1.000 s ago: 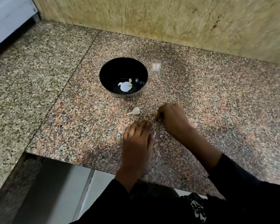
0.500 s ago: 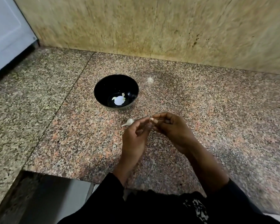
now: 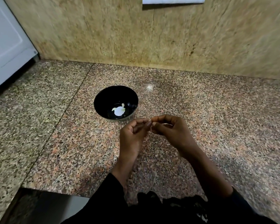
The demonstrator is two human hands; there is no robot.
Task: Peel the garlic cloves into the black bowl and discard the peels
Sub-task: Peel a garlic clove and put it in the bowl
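The black bowl (image 3: 98, 101) stands on the granite counter, with pale garlic pieces (image 3: 114, 109) and a bright glare spot at its bottom. Just right of the bowl and in front of it, my two hands meet above the counter. My left hand (image 3: 132, 135) and my right hand (image 3: 173, 133) both pinch a small garlic clove (image 3: 149, 120) between their fingertips. Most of the clove is hidden by the fingers. The loose clove seen earlier beside the bowl is out of sight behind my left hand.
A small white speck (image 3: 149, 87) lies on the counter (image 3: 217, 110) behind and to the right of the bowl. A tan stone wall (image 3: 168, 38) backs the counter. A white appliance (image 3: 6, 46) stands at the far left. The counter's front edge (image 3: 55, 189) drops off near my body.
My hands rose off the counter and came together, both pinching the clove. The view tilted up toward the wall. The loose clove by the bowl went out of sight behind my left hand.
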